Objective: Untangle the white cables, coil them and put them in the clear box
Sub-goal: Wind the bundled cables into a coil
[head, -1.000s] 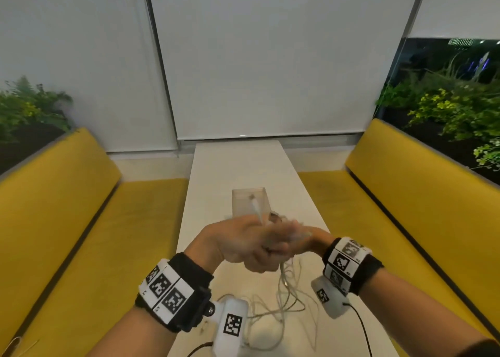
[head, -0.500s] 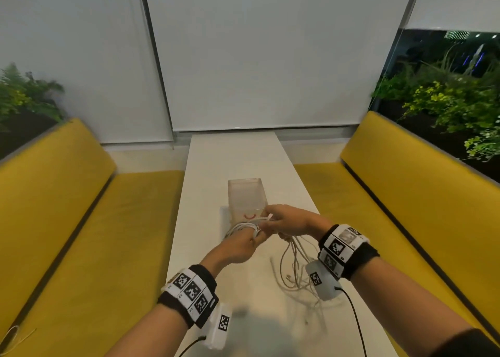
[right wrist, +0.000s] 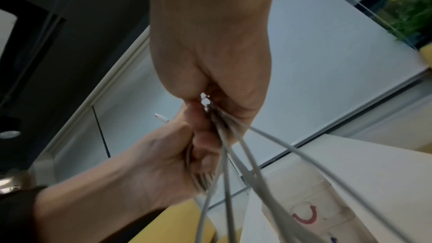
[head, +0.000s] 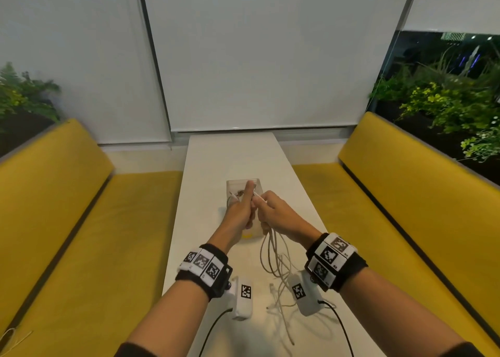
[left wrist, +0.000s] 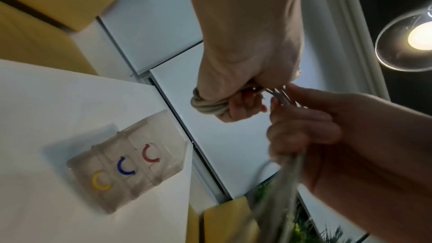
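My left hand (head: 243,208) is raised above the clear box (head: 232,187) and grips a coiled bundle of white cable (left wrist: 207,107) wrapped round its fingers. My right hand (head: 270,210) is just to its right and pinches several white cable strands (right wrist: 236,154) that run into the left hand. Loose white cables (head: 276,270) hang from the right hand down to the white table (head: 205,167). One connector tip (right wrist: 161,117) sticks out past the left hand. The clear box (left wrist: 126,165) has compartments with a yellow, a blue and a red clip inside.
Yellow benches (head: 67,221) run along both sides of the narrow table. Cable ends (head: 281,316) trail on the tabletop near its front. White blinds (head: 243,59) and plants (head: 446,99) stand beyond the far end.
Both hands have moved farther away and upward over the clear box. More of the hanging cable has been lifted off the table, and the coil in the left hand has grown.
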Demonstrator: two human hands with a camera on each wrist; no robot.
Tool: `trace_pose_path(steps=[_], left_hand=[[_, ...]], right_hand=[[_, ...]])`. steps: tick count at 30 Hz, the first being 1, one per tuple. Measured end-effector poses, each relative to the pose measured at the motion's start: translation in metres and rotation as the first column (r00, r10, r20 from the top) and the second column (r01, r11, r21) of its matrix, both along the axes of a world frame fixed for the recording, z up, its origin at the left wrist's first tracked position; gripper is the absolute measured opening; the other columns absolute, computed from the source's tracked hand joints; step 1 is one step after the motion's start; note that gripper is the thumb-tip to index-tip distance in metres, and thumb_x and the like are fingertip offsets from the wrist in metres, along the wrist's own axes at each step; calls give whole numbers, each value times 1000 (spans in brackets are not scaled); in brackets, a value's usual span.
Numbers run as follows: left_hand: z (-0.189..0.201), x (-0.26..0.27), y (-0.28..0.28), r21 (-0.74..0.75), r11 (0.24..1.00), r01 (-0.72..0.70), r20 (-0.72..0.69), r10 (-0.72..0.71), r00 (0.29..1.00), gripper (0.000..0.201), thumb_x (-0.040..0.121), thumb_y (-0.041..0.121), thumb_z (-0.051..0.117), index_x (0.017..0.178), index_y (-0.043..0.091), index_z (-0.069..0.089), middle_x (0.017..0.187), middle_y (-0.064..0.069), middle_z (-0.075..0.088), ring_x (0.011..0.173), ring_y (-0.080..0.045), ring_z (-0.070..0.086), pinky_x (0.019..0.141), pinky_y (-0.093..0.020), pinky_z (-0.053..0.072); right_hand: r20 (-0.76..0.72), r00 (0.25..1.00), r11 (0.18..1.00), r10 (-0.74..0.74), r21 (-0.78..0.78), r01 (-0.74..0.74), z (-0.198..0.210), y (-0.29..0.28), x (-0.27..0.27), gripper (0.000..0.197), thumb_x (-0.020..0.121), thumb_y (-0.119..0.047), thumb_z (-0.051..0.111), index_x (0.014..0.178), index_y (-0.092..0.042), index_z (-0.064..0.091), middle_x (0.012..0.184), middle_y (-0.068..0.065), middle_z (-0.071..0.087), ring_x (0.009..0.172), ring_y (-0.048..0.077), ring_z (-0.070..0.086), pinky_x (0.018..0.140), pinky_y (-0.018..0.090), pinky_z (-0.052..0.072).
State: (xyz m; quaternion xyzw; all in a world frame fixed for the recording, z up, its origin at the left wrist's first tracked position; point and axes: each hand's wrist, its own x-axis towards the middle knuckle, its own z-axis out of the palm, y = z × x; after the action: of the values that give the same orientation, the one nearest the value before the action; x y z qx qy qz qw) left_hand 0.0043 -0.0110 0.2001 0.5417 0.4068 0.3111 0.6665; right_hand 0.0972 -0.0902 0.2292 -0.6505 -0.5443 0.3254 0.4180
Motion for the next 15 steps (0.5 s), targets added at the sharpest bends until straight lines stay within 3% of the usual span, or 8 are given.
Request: trace_pose_path(steps=[2, 4, 6, 8, 10, 11, 13, 15], left_hand=[[3, 6, 6, -31, 995, -96, 21, 96, 995, 75, 83, 76, 54, 106, 5, 60, 58, -1, 50, 42, -9, 43, 40, -21, 35], [7, 10, 11, -87, 982, -169, 76, 176, 982, 77, 84, 69, 60, 117, 0, 61, 61, -1, 55, 43, -9, 49, 42, -22, 40], [16, 12, 15, -143, 962, -231, 150, 252, 956, 64, 85, 65, 63, 104, 5, 64, 64, -1, 57, 49, -11, 55, 48, -25, 44], [33, 10, 17, -198, 960, -196, 279, 247, 928, 53, 87, 65, 60, 77, 13, 63, 63, -1, 57, 53, -13, 57, 59, -29, 50], [52, 4, 15, -249, 967, -52, 483, 171, 859, 54, 92, 62, 54, 64, 16, 54, 57, -2, 52, 50, -14, 55, 64, -31, 55], [60, -1, 12, -253, 966, 43, 564, 111, 818, 56, 94, 62, 50, 62, 16, 49, 53, -1, 47, 46, -13, 51, 56, -28, 53], [72, -10, 6, -184, 942, 280, 661, -92, 745, 58, 94, 65, 45, 62, 17, 45, 47, 3, 41, 35, -8, 39, 37, -21, 37], [79, -17, -3, -64, 833, 550, 702, -354, 618, 57, 92, 66, 45, 64, 16, 46, 45, 3, 43, 30, -5, 35, 32, -17, 29]], right_hand=[[-49, 999, 1000, 6, 11, -6, -4, 2, -4, 37, 106, -36, 33, 87, -13, 55, 75, 6, 58, 57, 18, 56, 55, 29, 52], [-149, 989, 999, 18, 30, -14, -11, 2, -8, 39, 105, -39, 33, 90, -9, 54, 73, 8, 55, 54, 14, 52, 53, 28, 49], [-277, 958, 997, 77, 39, -68, -18, -2, -14, 34, 105, -38, 35, 92, -11, 49, 66, 1, 45, 52, 11, 42, 51, 27, 43], [-369, 918, 989, 145, 26, -146, -26, -9, -20, 36, 105, -39, 34, 81, -14, 45, 59, -4, 38, 48, 9, 35, 47, 22, 36], [-370, 911, 981, 184, 17, -191, -34, -14, -26, 46, 104, -43, 35, 67, -17, 41, 56, -3, 35, 46, 9, 31, 46, 21, 32], [-335, 923, 980, 189, 7, -198, -37, -16, -27, 48, 103, -43, 38, 66, -14, 42, 56, -2, 35, 47, 10, 31, 47, 21, 32], [-246, 951, 979, 189, -31, -202, -42, -14, -23, 45, 99, -37, 53, 69, -4, 47, 57, 4, 36, 46, 11, 33, 46, 22, 33], [-137, 969, 973, 207, -75, -219, -47, -5, -14, 43, 92, -30, 63, 73, 6, 49, 62, 12, 39, 46, 13, 37, 48, 25, 36]])
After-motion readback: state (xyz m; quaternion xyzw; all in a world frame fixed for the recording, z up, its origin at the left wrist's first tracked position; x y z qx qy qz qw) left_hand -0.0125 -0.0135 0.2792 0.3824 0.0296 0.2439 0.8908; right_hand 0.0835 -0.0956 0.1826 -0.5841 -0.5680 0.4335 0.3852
